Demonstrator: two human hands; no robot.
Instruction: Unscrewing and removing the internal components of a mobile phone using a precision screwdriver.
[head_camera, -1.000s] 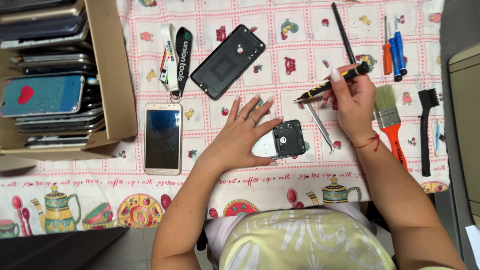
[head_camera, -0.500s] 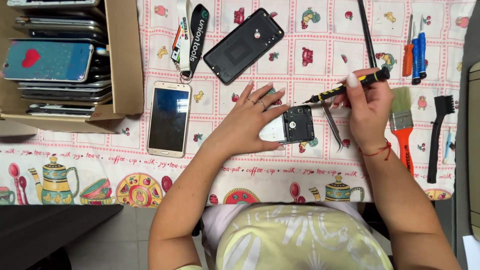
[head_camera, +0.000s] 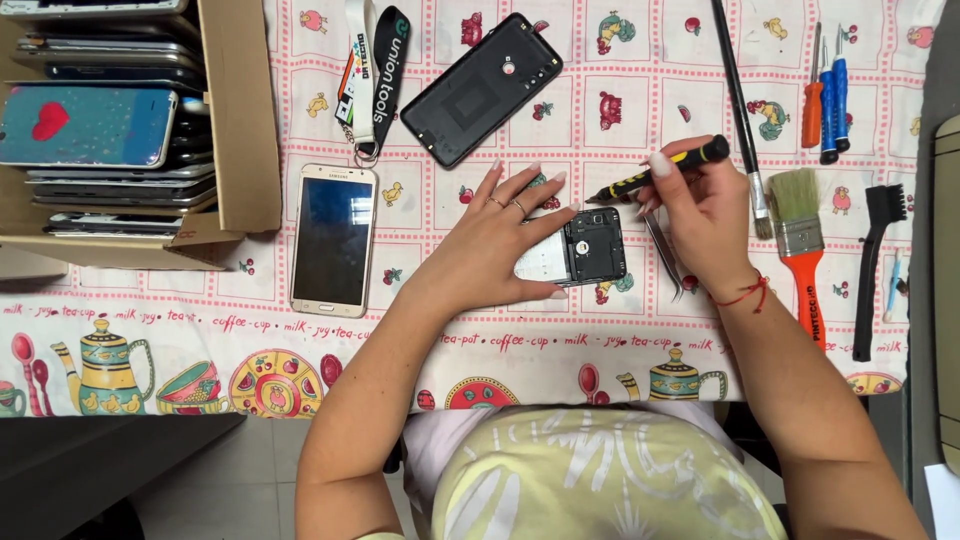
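Observation:
An opened phone (head_camera: 590, 250) with its back removed lies flat on the patterned tablecloth (head_camera: 620, 80). My left hand (head_camera: 500, 230) presses on its left half with fingers spread. My right hand (head_camera: 700, 225) grips a black-and-yellow screwdriver (head_camera: 660, 168), its tip pointing down-left at the phone's top edge. The removed black back cover (head_camera: 480, 88) rests above my left hand. Metal tweezers (head_camera: 665, 260) lie just right of the phone, partly under my right hand.
A white-and-gold phone (head_camera: 332, 238) lies at left beside a cardboard box (head_camera: 245, 120) stacked with several phones. A lanyard (head_camera: 372, 80) sits near the box. At right lie an orange paintbrush (head_camera: 800, 250), a black brush (head_camera: 875, 270), small screwdrivers (head_camera: 828, 90) and a thin black brush (head_camera: 738, 110).
The view has shifted slightly. My right hand lowered the screwdriver so its tip meets the phone's top edge. My left hand stays on the phone.

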